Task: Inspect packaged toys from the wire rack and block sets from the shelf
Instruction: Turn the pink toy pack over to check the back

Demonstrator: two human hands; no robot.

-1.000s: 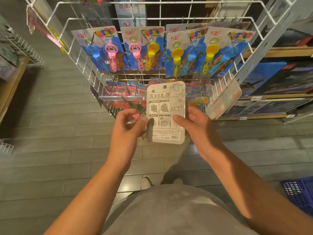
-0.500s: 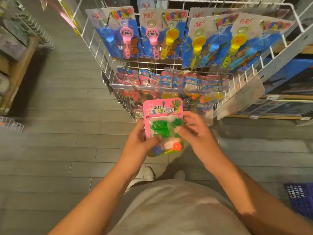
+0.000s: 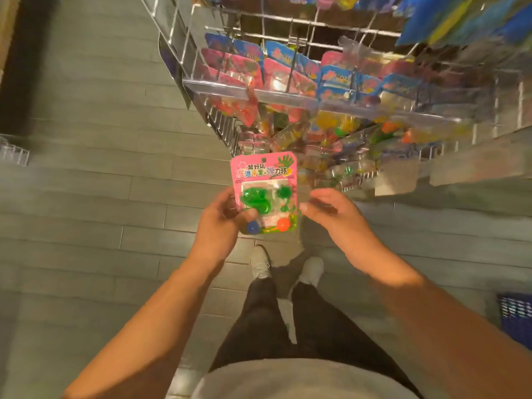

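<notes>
I hold a pink blister pack [image 3: 263,180] front side up, with green sticky hands and a blue and an orange ball under clear plastic. My left hand [image 3: 221,223] grips its lower left edge, thumb over the front. My right hand [image 3: 331,214] pinches its right edge with thumb and fingertips. The pack sits just below the wire rack [image 3: 288,93], whose lower tier holds several similar pink and blue packs behind a clear strip.
Blue-carded toys [image 3: 460,21] hang on the rack's upper tier at top right. A grey plank floor [image 3: 100,182] spreads to the left. A blue basket [image 3: 515,318] stands at the right edge. My shoes [image 3: 285,269] are right under the pack.
The pack was turned from its grey printed back to its pink front. The view has tilted down, so the rack's upper tier has slid out of frame and my feet show.
</notes>
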